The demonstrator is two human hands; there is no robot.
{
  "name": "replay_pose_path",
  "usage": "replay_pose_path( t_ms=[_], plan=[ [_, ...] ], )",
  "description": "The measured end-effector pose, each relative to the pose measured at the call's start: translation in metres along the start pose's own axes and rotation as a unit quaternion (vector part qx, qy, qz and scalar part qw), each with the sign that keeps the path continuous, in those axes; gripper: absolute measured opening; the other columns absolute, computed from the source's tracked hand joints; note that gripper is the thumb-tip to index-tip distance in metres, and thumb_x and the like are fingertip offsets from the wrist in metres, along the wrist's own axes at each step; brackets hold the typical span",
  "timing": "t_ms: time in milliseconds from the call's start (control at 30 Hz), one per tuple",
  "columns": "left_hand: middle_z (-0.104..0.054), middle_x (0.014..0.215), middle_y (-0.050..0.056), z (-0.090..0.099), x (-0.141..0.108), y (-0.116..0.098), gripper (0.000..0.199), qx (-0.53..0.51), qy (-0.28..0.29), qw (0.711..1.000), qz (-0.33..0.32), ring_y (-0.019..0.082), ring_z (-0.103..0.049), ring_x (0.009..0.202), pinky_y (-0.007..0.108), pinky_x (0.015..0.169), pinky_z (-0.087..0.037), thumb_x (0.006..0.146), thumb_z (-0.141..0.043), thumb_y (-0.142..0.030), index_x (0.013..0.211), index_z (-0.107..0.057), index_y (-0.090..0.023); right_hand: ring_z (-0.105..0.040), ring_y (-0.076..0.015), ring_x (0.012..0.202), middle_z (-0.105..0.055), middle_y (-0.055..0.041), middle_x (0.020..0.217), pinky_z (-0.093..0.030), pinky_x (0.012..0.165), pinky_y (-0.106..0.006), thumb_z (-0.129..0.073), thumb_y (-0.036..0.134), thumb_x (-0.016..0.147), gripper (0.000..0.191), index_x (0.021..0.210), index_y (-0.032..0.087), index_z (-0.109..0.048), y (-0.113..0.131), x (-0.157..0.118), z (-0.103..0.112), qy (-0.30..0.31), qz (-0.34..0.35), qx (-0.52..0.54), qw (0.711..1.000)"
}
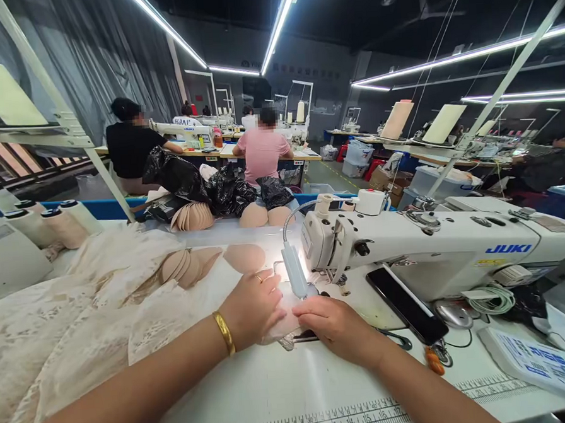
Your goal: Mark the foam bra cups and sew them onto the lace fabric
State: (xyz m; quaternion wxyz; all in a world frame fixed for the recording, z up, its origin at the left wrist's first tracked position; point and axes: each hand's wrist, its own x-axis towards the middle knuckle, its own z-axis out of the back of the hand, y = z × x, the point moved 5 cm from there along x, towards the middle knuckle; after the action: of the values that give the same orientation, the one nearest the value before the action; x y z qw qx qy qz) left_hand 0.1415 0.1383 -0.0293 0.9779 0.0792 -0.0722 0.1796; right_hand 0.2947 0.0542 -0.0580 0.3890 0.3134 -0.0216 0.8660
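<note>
Your forearms point(130, 387) are reaching in from the bottom edge. At the frame's centre, beside a lit lamp point(294, 271), your left hand point(250, 306) is resting, fingers slightly parted, on pale cloth point(287, 326), and your right hand point(338, 330) is touching its right edge; whether either is pinching it, I cannot tell.

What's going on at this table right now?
Someone is working at a white JUKI sewing machine, with the left hand and right hand both at a small pale piece of cloth beside its head. A lit lamp on a bendy neck shines there. I can't tell whether the machine is running. Cream lace fabric lies to the left, near some beige molded cups, and a phone lies to the right.
</note>
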Motion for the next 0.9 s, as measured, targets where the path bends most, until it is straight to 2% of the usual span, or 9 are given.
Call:
replay_pose_path(
  t_ms=[67,133,233,300,467,667,900],
  plan=[
    [-0.065,0.091,0.008,0.003,-0.004,-0.010,0.014,0.007,-0.024,0.996,-0.085,0.026,-0.061,0.090,0.040,0.079,-0.048,0.092,-0.061,-0.013,0.079,-0.059,-0.018,-0.069,-0.0214,0.100,-0.078,-0.0038,0.115,-0.060,0.082,-0.033,-0.045,-0.006,0.094,0.037,0.107,0.022,-0.066,-0.001,0.000,0.000,0.006,-0.003,0.003,1.000],
    [-0.063,0.083,0.004,0.003,-0.010,-0.018,0.015,0.001,-0.028,0.991,-0.127,0.022,-0.057,0.076,0.036,0.068,-0.045,0.090,-0.062,-0.010,0.079,-0.058,-0.019,-0.068,-0.0217,0.102,-0.078,-0.0031,0.116,-0.060,0.084,-0.034,-0.045,-0.007,0.093,0.037,0.105,0.021,-0.065,-0.002,0.000,0.000,0.013,-0.008,0.008,1.000],
    [-0.064,0.083,0.003,-0.001,-0.018,-0.018,0.014,-0.036,-0.002,0.998,-0.054,0.020,-0.056,0.069,0.035,0.058,-0.041,0.092,-0.066,-0.017,0.079,-0.059,-0.019,-0.066,-0.0223,0.107,-0.077,-0.0036,0.120,-0.060,0.089,-0.036,-0.046,-0.005,0.095,0.034,0.105,0.021,-0.065,-0.002,0.000,0.000,0.022,-0.017,0.012,1.000],
    [-0.064,0.084,0.002,-0.004,-0.021,-0.018,0.015,-0.055,-0.007,0.998,-0.018,0.021,-0.057,0.070,0.035,0.060,-0.044,0.091,-0.068,-0.019,0.079,-0.059,-0.019,-0.065,-0.0223,0.108,-0.076,-0.0035,0.121,-0.059,0.090,-0.036,-0.046,-0.004,0.097,0.032,0.105,0.022,-0.065,-0.002,0.001,0.001,0.031,-0.028,0.014,0.999],
    [-0.066,0.093,0.006,-0.006,-0.020,-0.025,0.011,-0.076,-0.088,0.992,-0.058,0.025,-0.061,0.088,0.042,0.080,-0.054,0.094,-0.062,-0.016,0.083,-0.059,-0.016,-0.061,-0.0231,0.109,-0.073,-0.0038,0.122,-0.056,0.089,-0.035,-0.049,0.000,0.100,0.034,0.115,0.023,-0.068,0.004,0.002,0.009,0.058,-0.032,-0.014,0.998],
    [-0.061,0.084,0.005,-0.003,-0.020,-0.029,0.016,-0.047,-0.110,0.991,-0.067,0.023,-0.055,0.076,0.040,0.070,-0.051,0.100,-0.049,-0.014,0.089,-0.060,-0.016,-0.051,-0.0192,0.080,-0.061,-0.0027,0.087,-0.045,0.069,-0.029,-0.052,0.005,0.100,0.033,0.112,0.025,-0.074,0.008,-0.008,0.016,0.085,-0.048,-0.030,0.995],
    [-0.060,0.083,0.005,-0.001,-0.019,-0.033,0.018,-0.074,-0.141,0.983,-0.089,0.023,-0.054,0.079,0.040,0.077,-0.049,0.100,-0.050,-0.012,0.084,-0.059,-0.016,-0.048,-0.0191,0.082,-0.058,-0.0039,0.087,-0.040,0.069,-0.029,-0.050,0.010,0.103,0.032,0.115,0.024,-0.076,0.009,-0.006,0.021,0.119,-0.050,0.019,0.992]
  ],
)
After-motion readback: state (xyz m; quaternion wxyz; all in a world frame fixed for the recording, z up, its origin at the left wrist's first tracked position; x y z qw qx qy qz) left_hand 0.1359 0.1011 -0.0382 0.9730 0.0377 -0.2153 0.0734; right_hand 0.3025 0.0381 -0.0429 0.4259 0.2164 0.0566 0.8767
